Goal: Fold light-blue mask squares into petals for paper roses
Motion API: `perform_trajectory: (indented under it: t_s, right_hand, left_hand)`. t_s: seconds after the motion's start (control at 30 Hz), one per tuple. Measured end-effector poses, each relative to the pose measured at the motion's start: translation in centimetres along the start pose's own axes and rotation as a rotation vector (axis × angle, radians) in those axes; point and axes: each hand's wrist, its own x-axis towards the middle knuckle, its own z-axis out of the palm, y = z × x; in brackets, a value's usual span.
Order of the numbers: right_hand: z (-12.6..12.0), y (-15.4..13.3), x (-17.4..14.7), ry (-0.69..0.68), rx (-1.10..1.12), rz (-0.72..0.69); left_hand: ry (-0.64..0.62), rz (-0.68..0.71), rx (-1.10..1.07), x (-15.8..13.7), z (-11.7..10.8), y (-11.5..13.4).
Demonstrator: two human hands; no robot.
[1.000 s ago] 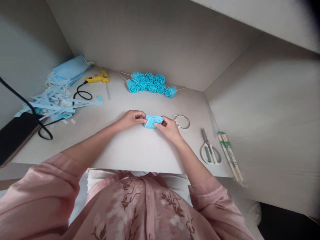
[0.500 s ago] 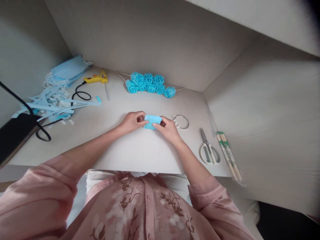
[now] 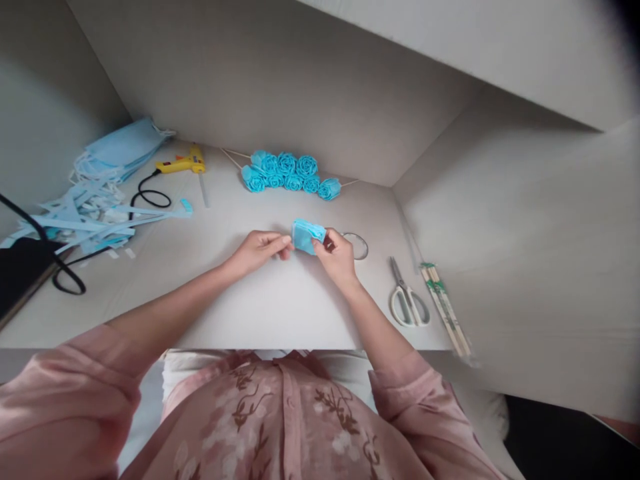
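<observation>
My right hand [image 3: 336, 255] pinches a small folded piece of blue face-mask fabric [image 3: 306, 235] by its right side, thumb in front. Several layers show along its upper edge. My left hand [image 3: 265, 250] is just left of the fabric, thumb and fingers pressed together at its left edge; whether they grip anything is too small to tell. Behind my right hand, a thin ring-shaped coil [image 3: 361, 245] lies on the table, partly covered. White-handled scissors [image 3: 407, 300] lie further right, blades pointing away from me.
Blue fabric roses [image 3: 286, 172] on thin sticks lie at the back. To the left are a yellow glue gun [image 3: 181, 162] with a black cord, blue face masks [image 3: 123, 147] and a heap of cut strips [image 3: 95, 213]. Wrapped wooden sticks [image 3: 447, 310] lie at the right, beside the wall.
My left hand has moved off the front of the fabric to its left edge. My right hand still holds the piece, now tilted and more upright. The view has shifted slightly.
</observation>
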Motion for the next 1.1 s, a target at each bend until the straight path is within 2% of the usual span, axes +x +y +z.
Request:
perform_trajectory:
  t_s: [0.07, 0.17, 0.3, 0.43, 0.53, 0.63, 0.77, 0.83, 0.93, 1.1]
  right_hand:
    - [-0.1, -0.3, -0.2, 0.006, -0.109, -0.112]
    - [0.0, -0.6, -0.7, -0.046, -0.264, -0.275]
    - [0.2, -1.1, -1.3, -0.15, -0.405, -0.408]
    - [0.4, -1.7, -1.6, -0.211, -0.387, -0.456]
    - [0.0, -1.8, -1.3, -0.109, -0.215, -0.364]
    - [-0.2, -1.3, -0.7, -0.041, 0.012, -0.156]
    - [-0.1, -0.4, -0.1, -0.279, 0.412, 0.097]
    - [0.1, -0.2, 0.1, -0.356, 0.496, 0.168]
    - [0.1, 0.0, 0.1, -0.303, 0.485, 0.188]
    - [0.1, 0.1, 0.1, -0.24, 0.425, 0.129]
  left_hand:
    - [-0.086, -0.025, -0.089, -0.3, 0.5, 0.1]
    - [-0.123, -0.072, -0.292, -0.4, 1.1, 0.1]
    - [-0.071, -0.136, -0.513, -0.1, 1.2, -0.1]
    - [0.028, -0.147, -0.518, 0.0, 0.9, -0.3]
    - [0.082, -0.149, -0.444, 0.1, 0.8, -0.6]
    - [0.084, -0.125, -0.377, 0.1, 0.8, -0.7]
    - [0.018, -0.081, -0.3, 0.1, 1.0, -0.7]
    - [-0.013, -0.071, -0.237, 0.0, 1.0, -0.7]
    - [-0.023, -0.065, -0.133, 0.0, 1.0, -0.9]
    - [-0.046, -0.063, -0.055, 0.0, 0.9, -0.6]
